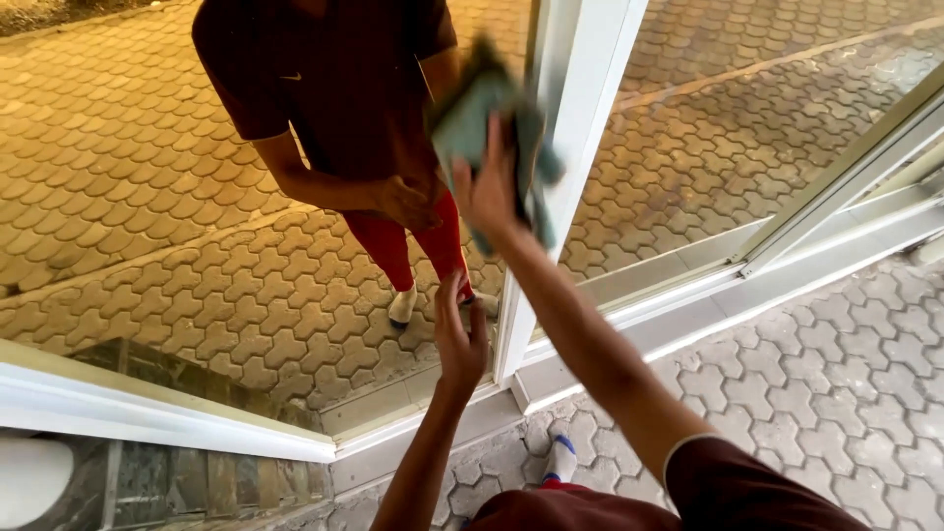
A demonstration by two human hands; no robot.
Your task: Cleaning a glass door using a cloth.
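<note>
Nearest the camera, a dark red sleeve (747, 487) leads up the raised right arm. Left of it, the left hand (460, 339) rests on the glass pane (177, 197), fingers (454, 295) together, holding nothing. Above and slightly right, the right hand (489, 192) presses one blue-green cloth (497, 123) flat against the glass beside the white frame post (570, 118), fingers spread over it. Cloth's long axis runs up-down, motion-blurred.

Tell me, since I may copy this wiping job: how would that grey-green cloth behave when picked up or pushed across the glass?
The cloth is likely floppy: it bunches and folds around the right hand. It seems light, pressed up with one hand. Pushed on the glass pane, it would probably slide and crumple rather than keep its shape.
</note>
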